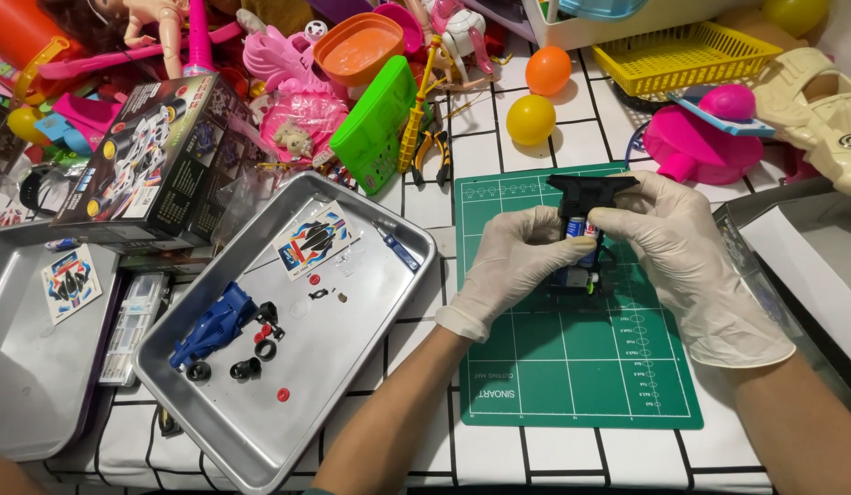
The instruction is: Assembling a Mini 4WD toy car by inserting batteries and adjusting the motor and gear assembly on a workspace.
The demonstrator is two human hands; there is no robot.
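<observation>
While over green mat [572, 367], left hand [512, 261], right hand [668, 247] both pinch black chassis [586, 197].

Bright, even overhead light; sharp, soft shadows.

I count two metal trays, one [389, 302] just left of my left hand [508, 266], the other [22, 367] far left. Two sticker sheets: one [312, 242] in the near tray, one [70, 282] in the far. Two balls beyond my hands: orange [547, 70], yellow [531, 119]. One green cutting mat [581, 367].
</observation>
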